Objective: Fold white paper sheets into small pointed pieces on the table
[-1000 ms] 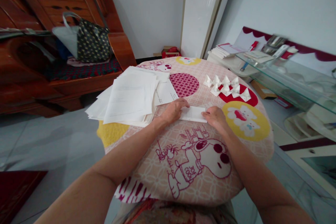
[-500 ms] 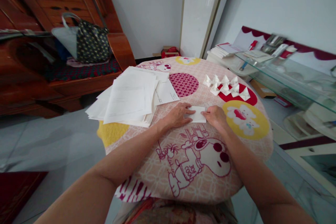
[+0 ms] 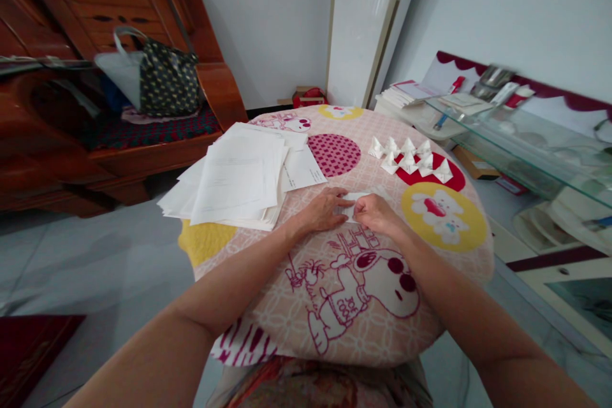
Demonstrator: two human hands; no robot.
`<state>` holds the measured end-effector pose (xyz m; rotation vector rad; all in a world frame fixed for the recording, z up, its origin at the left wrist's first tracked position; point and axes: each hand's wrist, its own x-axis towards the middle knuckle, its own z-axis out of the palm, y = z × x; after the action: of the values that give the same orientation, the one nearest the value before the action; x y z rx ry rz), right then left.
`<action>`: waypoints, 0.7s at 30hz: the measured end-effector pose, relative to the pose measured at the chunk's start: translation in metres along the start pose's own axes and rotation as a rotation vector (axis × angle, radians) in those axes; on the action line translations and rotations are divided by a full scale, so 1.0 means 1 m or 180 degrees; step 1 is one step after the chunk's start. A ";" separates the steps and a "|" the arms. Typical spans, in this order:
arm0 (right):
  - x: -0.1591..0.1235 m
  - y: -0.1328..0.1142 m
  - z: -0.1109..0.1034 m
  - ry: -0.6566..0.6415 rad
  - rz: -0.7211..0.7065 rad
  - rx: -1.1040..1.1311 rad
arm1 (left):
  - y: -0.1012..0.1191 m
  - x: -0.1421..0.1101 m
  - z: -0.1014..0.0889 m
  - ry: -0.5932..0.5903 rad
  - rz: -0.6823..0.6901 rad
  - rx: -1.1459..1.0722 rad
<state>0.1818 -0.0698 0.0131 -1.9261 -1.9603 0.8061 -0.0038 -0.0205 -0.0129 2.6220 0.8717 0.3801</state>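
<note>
A small folded sheet of white paper [image 3: 352, 196] lies flat on the patterned tablecloth in front of me, partly covered by my hands. On its left end rests my left hand [image 3: 325, 210], its fingers stretched out and apart, pressing down. My right hand [image 3: 375, 212] is closed over the right part of the paper, thumb and fingertips together; the paper directly beneath them is hidden. Beyond my right hand stand several pointed folded-paper pieces [image 3: 407, 161], set out in two rows. To the left is a loose pile of white paper sheets [image 3: 239, 172], some with faint print.
The round table wears a pink cartoon tablecloth [image 3: 287, 319]. A glass shelf [image 3: 526, 146] with papers and cups stands close on the right. Back left, a wooden bench [image 3: 162, 146] holds a dark patterned bag [image 3: 169, 76]. A tall white appliance [image 3: 356, 32] stands behind.
My right hand has moved left from the paper's right edge onto its middle, and its fingers are curled more tightly. My left hand stays in place.
</note>
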 end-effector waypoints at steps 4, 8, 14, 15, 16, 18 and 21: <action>0.003 0.001 0.003 -0.0277 0.0345 0.0173 | 0.000 0.000 0.000 -0.0012 0.0033 0.0006; 0.005 -0.005 0.008 -0.0280 0.0321 0.0020 | 0.000 0.001 0.001 -0.0033 -0.0043 0.0009; -0.001 0.001 0.000 -0.0453 0.0589 0.0220 | 0.003 0.000 -0.001 -0.0101 -0.0134 0.0010; -0.004 0.005 -0.004 -0.0455 0.0651 0.0230 | 0.004 0.000 -0.002 -0.0111 -0.0163 -0.0001; -0.008 0.009 -0.009 -0.0431 0.0731 0.0215 | 0.004 0.000 -0.002 -0.0121 -0.0187 -0.0009; -0.016 0.019 -0.020 -0.0374 0.0846 0.0191 | 0.005 0.000 -0.002 -0.0128 -0.0221 -0.0017; -0.025 0.029 -0.032 -0.0256 0.0966 0.0257 | 0.005 0.000 -0.001 -0.0127 -0.0242 -0.0024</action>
<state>0.2256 -0.0891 0.0271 -2.2039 -1.6694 1.0382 -0.0017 -0.0237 -0.0096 2.5718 0.9516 0.3095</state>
